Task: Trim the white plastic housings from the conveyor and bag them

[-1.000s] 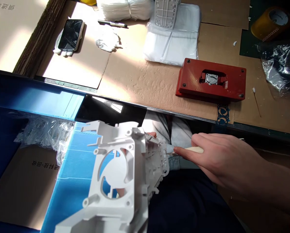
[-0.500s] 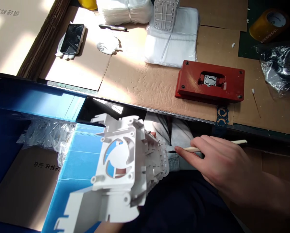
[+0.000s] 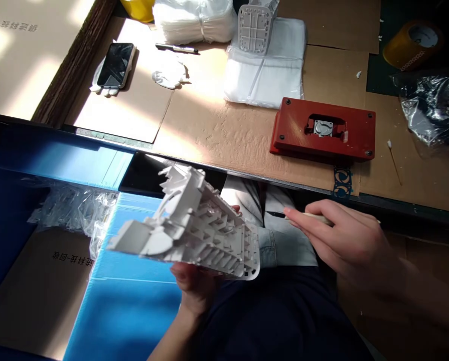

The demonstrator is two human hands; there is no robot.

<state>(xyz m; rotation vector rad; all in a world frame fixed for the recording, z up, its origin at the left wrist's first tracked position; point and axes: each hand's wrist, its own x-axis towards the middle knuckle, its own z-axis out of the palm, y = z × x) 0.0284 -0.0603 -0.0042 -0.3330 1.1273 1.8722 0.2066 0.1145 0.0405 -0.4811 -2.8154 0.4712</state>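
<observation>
My left hand (image 3: 194, 288) grips a white moulded plastic part (image 3: 205, 235) from below, and the part hides most of the fingers. Its ribbed, lattice-like side faces me, tilted over my lap. To the right, my right hand (image 3: 340, 235) holds a wooden-handled knife (image 3: 316, 217) between thumb and fingers. The dark blade tip points left, apart from the plastic part. Under the hands lie my jeans and dark apron.
A red block (image 3: 324, 131) with a metal insert sits on the cardboard-covered bench beyond a dark edge. There are also white bagged stacks, a phone (image 3: 115, 65), a tape roll (image 3: 412, 45) and a crumpled plastic bag (image 3: 433, 108). A blue corrugated bin (image 3: 134, 311) stands at the left.
The white part has rotated, turning its round opening away and its ribbed side toward me. My left hand now shows below it. My right hand and knife have shifted slightly up and away.
</observation>
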